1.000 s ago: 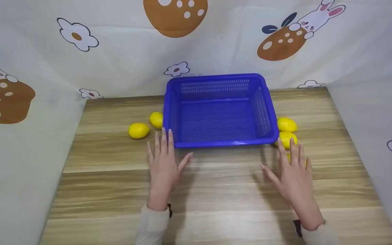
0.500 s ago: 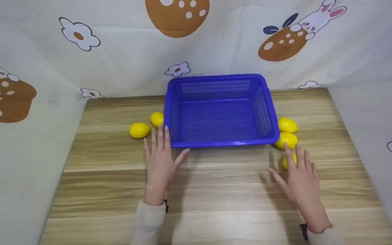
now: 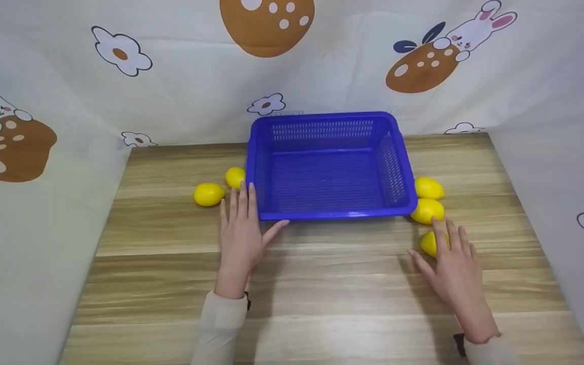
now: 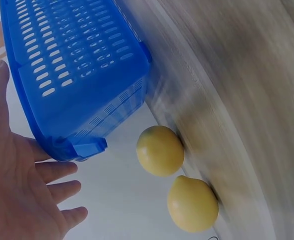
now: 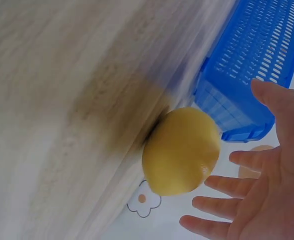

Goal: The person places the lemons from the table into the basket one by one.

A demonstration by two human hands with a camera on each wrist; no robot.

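Note:
A blue plastic basket (image 3: pixel 335 215) with slotted walls stands at the back of the wooden table, nothing inside it. My left hand (image 3: pixel 241 241) has its fingers straight along the basket's left front corner, thumb spread out by the front rim. In the left wrist view those fingers (image 4: pixel 62 191) show behind the basket's rim corner. Over the nearest lemon (image 3: pixel 430 244) on the right hovers my right hand (image 3: pixel 457 268), fingers spread and holding nothing. The right wrist view shows this lemon (image 5: pixel 181 152) on the table just beyond the fingertips.
Two more lemons lie by the basket's right side, a rear one (image 3: pixel 429 187) and a front one (image 3: pixel 428 211). To its left are another lemon (image 3: pixel 234 177), partly behind the basket, and an outer lemon (image 3: pixel 208 194). A printed cloth (image 3: pixel 190 101) encloses the table's back and sides.
My right hand has moved right and toward me, uncovering part of the nearest lemon. My left hand shifted slightly left, then back, staying at the basket corner. The basket and lemons stay put.

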